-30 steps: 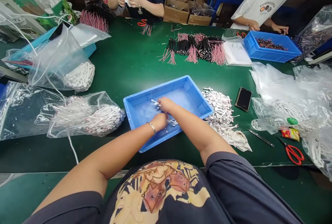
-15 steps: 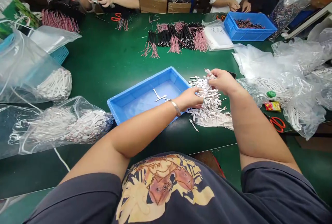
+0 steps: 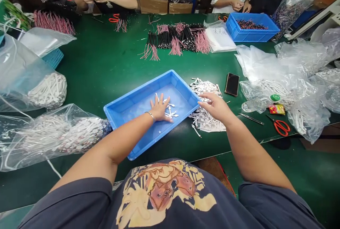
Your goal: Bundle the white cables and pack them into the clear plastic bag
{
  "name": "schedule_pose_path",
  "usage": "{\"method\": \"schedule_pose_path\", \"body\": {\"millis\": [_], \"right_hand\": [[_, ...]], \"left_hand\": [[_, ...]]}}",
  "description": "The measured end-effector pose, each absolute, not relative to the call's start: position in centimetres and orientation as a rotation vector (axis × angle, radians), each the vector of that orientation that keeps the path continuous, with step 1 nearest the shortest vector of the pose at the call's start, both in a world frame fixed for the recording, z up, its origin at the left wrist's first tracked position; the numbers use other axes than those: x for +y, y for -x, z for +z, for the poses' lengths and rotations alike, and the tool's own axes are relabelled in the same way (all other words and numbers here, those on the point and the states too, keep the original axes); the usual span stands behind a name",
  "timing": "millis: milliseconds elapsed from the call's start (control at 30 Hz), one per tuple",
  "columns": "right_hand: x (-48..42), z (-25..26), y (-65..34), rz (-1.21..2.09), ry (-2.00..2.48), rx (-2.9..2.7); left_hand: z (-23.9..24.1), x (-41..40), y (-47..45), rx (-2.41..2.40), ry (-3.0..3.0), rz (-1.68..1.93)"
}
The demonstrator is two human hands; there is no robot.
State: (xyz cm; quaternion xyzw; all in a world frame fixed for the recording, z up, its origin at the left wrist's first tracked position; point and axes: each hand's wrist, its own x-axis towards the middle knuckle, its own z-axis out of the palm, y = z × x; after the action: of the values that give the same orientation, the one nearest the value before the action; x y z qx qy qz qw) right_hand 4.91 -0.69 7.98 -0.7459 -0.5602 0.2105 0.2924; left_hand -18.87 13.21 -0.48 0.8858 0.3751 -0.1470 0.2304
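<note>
My left hand (image 3: pixel 158 110) is spread flat inside the shallow blue tray (image 3: pixel 138 110). Under and beside its fingers lie several short white cable pieces (image 3: pixel 171 114); its palm hides some of them. My right hand (image 3: pixel 214 106) reaches over a heap of small white cable pieces (image 3: pixel 205 117), its fingers stretched toward the tray's right corner and apart from the thumb. Nothing shows between those fingers. Whether the fingertips touch the tray's rim I cannot tell. The heap sits on the green table just right of the tray.
Clear bags of white cables (image 3: pixel 66 130) flank the tray on the left. To the right are a phone (image 3: pixel 232 84), tweezers (image 3: pixel 251 119), red-handled scissors (image 3: pixel 281 127) and a bottle (image 3: pixel 256 103). Black-and-pink wire bundles (image 3: pixel 176 39) lie farther back, where two people work beyond a blue bin (image 3: pixel 252 34).
My left hand has moved left from the heap into the tray and spread out. The right hand has come down and nearer, without the white pieces it held. More pieces lie in the tray.
</note>
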Motion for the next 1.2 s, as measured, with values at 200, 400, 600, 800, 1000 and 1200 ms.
{"method": "schedule_pose_path", "body": {"millis": [200,400,600,800,1000,1200], "right_hand": [[-3.8,7.0,-3.1,0.642,1.895,-1.408],[-6.9,6.1,-2.6,0.723,1.963,-1.244],[-10.4,5.0,0.2,1.146,1.91,-0.957],[-11.2,2.8,5.0,1.522,1.812,-0.901],[-10.7,2.7,7.0,1.417,1.803,-1.163],[-11.7,2.4,6.4,1.342,1.839,-1.118]], "left_hand": [[-1.7,11.7,18.6,0.835,-2.472,-0.153],[-2.2,11.8,17.4,0.89,-2.299,-0.063],[-0.7,14.1,17.0,1.203,-1.917,0.139],[5.7,14.7,12.5,1.097,-1.522,0.283],[10.6,10.6,2.2,0.913,-1.359,0.355],[9.4,8.4,-2.5,0.882,-1.275,0.149]]}}
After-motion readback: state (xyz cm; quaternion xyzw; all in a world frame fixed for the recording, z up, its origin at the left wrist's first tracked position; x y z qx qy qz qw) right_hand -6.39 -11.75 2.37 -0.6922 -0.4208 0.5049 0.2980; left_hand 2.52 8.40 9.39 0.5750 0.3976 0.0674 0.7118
